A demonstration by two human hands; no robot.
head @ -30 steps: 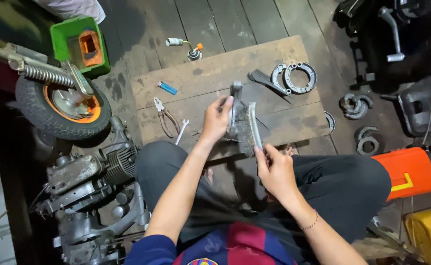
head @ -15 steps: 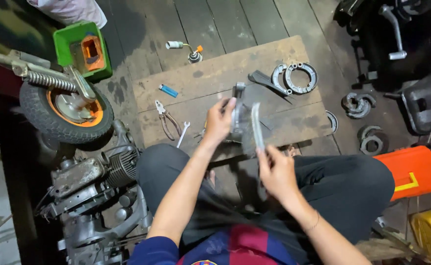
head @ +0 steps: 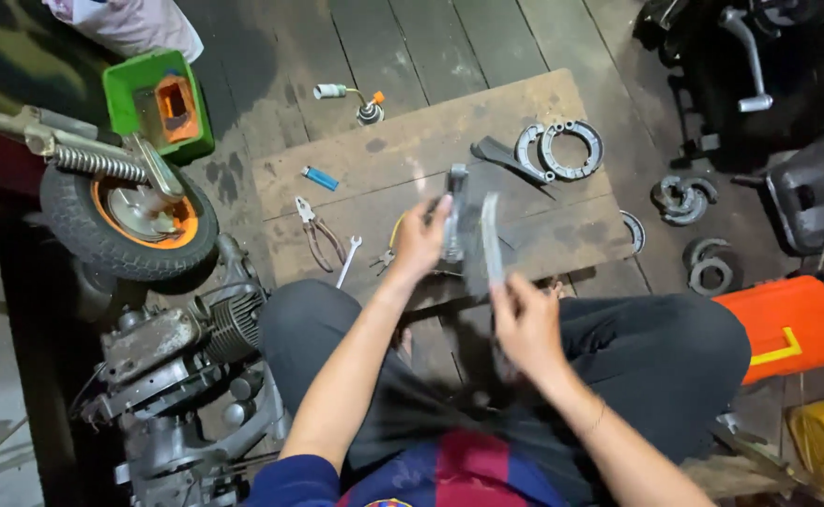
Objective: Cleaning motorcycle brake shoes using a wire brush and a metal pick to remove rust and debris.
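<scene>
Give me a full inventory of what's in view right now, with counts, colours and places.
Metal part: 1, grey, held up over the board.
Wire brush: 1, pale handle, against the metal part.
Wooden board: 1, brown, on the plank floor.
Brake shoes: 1 pair, grey, board's far right.
Lighter: 1, blue, board's left.
Pliers: 1, board's left.
Spanner: 1, silver, beside the pliers.
Wheel: 1, black tyre, orange hub, far left.
Engine: 1, grey, lower left.
Green tray: 1, top left.
Orange case: 1, right.
Left hand: grips the metal part.
Right hand: grips the wire brush.
</scene>
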